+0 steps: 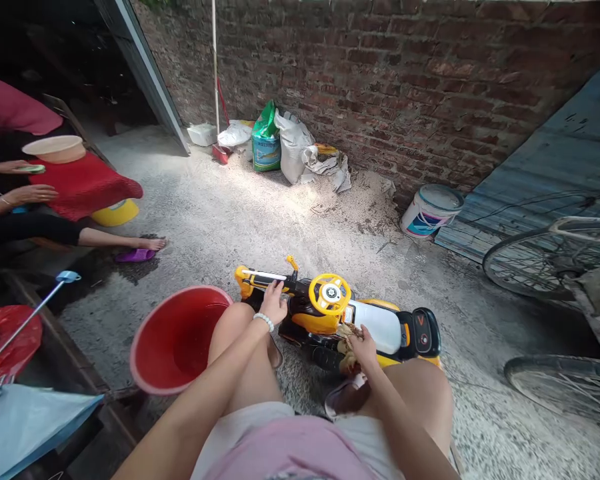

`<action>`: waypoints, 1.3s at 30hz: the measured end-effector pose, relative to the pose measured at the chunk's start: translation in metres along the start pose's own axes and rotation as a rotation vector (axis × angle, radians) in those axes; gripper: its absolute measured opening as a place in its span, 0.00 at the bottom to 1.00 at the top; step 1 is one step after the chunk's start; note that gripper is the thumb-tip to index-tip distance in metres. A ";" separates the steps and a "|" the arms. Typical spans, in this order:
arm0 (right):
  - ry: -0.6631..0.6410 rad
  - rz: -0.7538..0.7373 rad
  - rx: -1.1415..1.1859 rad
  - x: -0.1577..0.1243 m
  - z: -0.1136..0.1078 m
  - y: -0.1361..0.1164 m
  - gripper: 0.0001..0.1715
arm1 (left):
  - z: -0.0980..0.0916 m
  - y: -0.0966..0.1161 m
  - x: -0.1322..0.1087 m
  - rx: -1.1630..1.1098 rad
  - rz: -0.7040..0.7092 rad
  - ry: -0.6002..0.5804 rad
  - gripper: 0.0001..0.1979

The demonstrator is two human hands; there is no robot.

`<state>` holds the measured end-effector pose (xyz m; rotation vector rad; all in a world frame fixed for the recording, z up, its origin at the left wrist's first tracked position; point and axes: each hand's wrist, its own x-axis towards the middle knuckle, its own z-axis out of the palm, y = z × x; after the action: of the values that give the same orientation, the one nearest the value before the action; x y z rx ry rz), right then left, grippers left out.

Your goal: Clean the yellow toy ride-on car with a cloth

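Observation:
A yellow and black ride-on toy car (380,323) with a yellow steering wheel (331,293) and a white seat stands on the gravel in front of my knees. My left hand (274,303), with a white bead bracelet on the wrist, rests on the car's front end, fingers curled over it. My right hand (363,347) presses a crumpled brownish rag (347,333) against the car's side below the seat. A red bucket (177,340) with some water in it stands just left of my left knee.
Another person sits at the far left beside a red-covered table (87,183) with a beige basin. Sacks (293,150) and a white paint bucket (430,210) line the brick wall. Bicycle wheels (555,260) are on the right. A red bag and a mop handle lie at the lower left.

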<state>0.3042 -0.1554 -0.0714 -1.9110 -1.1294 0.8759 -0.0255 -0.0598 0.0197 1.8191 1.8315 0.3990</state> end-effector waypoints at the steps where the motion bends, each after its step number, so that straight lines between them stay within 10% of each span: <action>1: 0.003 0.032 -0.014 0.007 0.004 -0.005 0.39 | -0.006 0.002 0.003 0.029 0.003 0.008 0.39; 8: 0.014 0.034 -0.421 0.051 0.040 -0.048 0.33 | -0.023 0.004 0.030 0.330 -0.036 -0.161 0.45; 16: -0.448 -0.367 -0.978 -0.016 0.102 -0.062 0.29 | -0.023 0.004 0.045 0.481 0.006 -0.260 0.46; 22: -0.659 -0.500 -1.010 -0.016 0.135 -0.090 0.27 | -0.031 0.015 0.052 0.529 -0.024 -0.351 0.48; 27: -0.683 -0.545 -0.989 -0.003 0.112 -0.069 0.26 | -0.043 0.024 0.059 0.561 -0.034 -0.397 0.42; 33: -0.482 -0.334 -0.893 0.006 0.053 -0.018 0.31 | -0.035 0.033 0.064 0.465 -0.029 -0.190 0.27; 39: -0.126 -0.071 -0.159 0.067 0.035 -0.014 0.22 | -0.009 0.042 0.074 0.410 -0.074 -0.278 0.44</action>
<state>0.2953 -0.0811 -0.0893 -1.9522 -1.3702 0.9009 0.0080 0.0173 0.0386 1.9401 1.8686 -0.2678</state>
